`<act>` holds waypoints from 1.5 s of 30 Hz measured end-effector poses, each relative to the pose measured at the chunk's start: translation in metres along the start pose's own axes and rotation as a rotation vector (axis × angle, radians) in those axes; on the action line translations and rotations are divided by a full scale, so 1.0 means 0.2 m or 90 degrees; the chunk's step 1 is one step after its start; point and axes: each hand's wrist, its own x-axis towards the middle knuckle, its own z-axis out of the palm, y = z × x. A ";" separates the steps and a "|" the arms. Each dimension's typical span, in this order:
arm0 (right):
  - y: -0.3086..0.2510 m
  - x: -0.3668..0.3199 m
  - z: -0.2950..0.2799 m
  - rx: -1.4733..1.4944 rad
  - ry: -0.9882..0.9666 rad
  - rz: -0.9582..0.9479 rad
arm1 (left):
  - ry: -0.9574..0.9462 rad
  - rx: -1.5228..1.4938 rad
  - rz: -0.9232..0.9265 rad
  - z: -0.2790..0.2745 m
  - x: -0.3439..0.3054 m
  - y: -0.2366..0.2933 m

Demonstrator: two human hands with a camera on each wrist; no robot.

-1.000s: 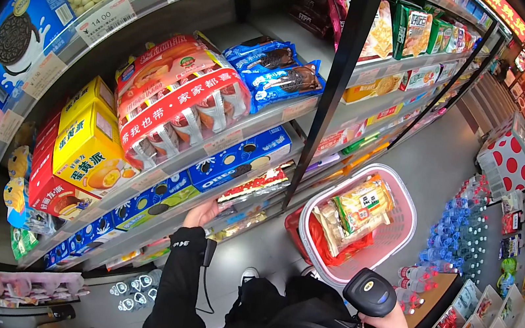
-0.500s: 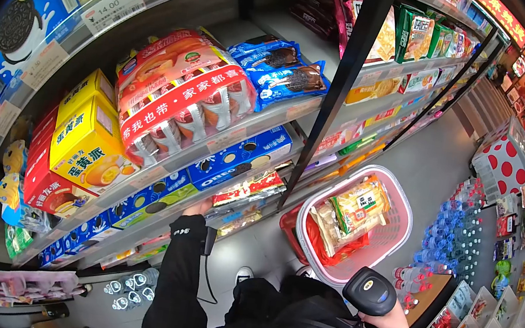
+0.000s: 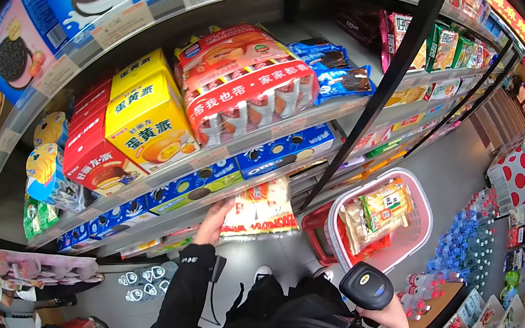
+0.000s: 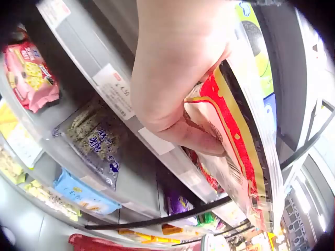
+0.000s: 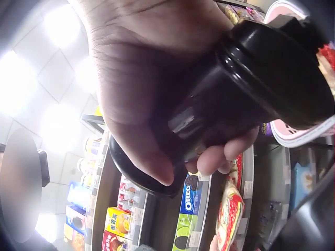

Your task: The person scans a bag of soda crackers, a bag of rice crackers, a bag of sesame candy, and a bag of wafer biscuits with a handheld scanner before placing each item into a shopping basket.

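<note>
My left hand [image 3: 214,221] pinches the edge of a snack bag [image 3: 263,209], cream-coloured with red print, held just out from the lower shelf. In the left wrist view the thumb and fingers [image 4: 193,137] grip the red-and-gold bordered bag [image 4: 238,141] by its side. My right hand [image 3: 390,315] is wrapped round the handle of a black barcode scanner [image 3: 367,286]. Close up in the right wrist view, its fingers [image 5: 212,158] curl about the dark scanner [image 5: 209,99]. A pink-and-white shopping basket [image 3: 424,235] stands on the floor between the hands, with snack packets [image 3: 379,209] inside.
Shelves hold yellow pie boxes [image 3: 149,119], a red-banded multipack [image 3: 246,85] and blue Oreo boxes [image 3: 288,149]. A black shelf post [image 3: 377,99] rises near the basket. Bottled water [image 3: 459,233] and snack bins [image 3: 477,325] line the right side.
The left hand has come out from the lower shelf, bringing the snack bag into view. The head view has shifted left. The right hand keeps holding the barcode scanner.
</note>
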 end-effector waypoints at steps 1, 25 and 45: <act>0.00 0.01 0.03 -0.005 -0.011 -0.003 | -0.026 -0.018 -0.032 -0.04 -0.06 -0.02; 0.00 -0.12 0.31 -0.022 -0.009 -0.174 | -0.628 -0.026 -0.137 0.23 -0.38 0.01; 0.01 -0.18 0.06 0.043 0.092 -0.253 | -0.559 -0.219 -0.363 0.72 -0.23 -0.29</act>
